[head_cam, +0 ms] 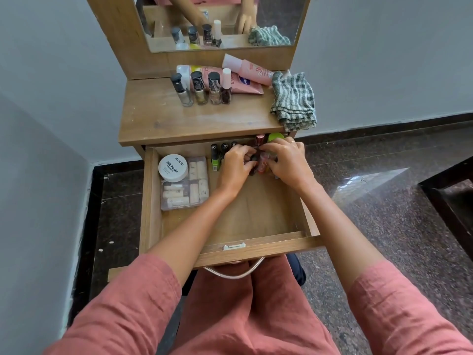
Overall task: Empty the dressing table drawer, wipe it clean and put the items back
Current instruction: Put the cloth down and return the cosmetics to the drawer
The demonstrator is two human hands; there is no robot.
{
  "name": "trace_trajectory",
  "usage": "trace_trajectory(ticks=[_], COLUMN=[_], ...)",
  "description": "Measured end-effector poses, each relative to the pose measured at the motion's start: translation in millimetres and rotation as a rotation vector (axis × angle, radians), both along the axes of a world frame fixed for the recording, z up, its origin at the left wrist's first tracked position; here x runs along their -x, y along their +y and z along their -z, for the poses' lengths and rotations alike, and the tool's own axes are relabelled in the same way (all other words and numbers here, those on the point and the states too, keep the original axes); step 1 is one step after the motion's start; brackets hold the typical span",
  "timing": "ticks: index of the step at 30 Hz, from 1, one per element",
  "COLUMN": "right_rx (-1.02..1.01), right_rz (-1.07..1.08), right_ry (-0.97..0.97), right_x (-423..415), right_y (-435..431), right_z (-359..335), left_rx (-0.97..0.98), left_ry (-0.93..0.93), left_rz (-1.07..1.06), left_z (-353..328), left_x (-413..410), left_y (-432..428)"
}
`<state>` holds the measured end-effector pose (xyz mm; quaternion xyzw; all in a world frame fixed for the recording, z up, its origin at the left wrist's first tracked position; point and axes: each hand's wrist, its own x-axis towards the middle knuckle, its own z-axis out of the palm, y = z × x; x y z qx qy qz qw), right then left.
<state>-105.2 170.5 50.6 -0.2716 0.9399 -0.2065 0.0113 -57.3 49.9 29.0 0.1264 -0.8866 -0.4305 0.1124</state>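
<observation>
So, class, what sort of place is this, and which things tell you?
Probably a bedroom or dressing corner at home: a mirror above a small table, nail polish bottles, and an open drawer of cosmetics.

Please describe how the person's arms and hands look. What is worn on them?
Both arms wear loose, dusty-pink sleeves of crinkled fabric, pushed up to about the elbow, forearms bare. The right hand has a thin ring on one finger. The left hand shows no jewellery.

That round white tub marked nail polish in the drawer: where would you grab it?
Take the round white tub by its curved side wall, coming from above with fingers spread across its width. It lies flat, lid up, on the clear plastic box, close to the drawer's left wall, so a sideways approach looks cramped.
</observation>
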Motion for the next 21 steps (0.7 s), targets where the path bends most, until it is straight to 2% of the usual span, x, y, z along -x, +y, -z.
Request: trace_trajectory(ticks=[6, 10, 16, 21], right_rx=[0.06, 0.282, 0.487, 0.556], right_rz=[-0.009, -0.019, 0.009, 0.064], right_ry=[0.037, 0.019, 0.01, 0.055], right_x=[1.7, 4.6, 14.9, 36.1], right_y=[-0.5, -10.4, -44.4, -76.2], right_z=[-10.1, -31.6, -64.2, -77.7], left_rx=[-0.003, 0.026, 0.14, 0.287], left_ry=[0.08, 0.201, 0.3, 0.314], left_rz=[0.004, -0.017, -0.094, -0.135], left_z=[-9.7, -34.1, -73.8, -93.2], left_x=[-6.6, -3.2, 12.5, 32.5], left_y=[-2.9, -16.6, -52.1, -81.5])
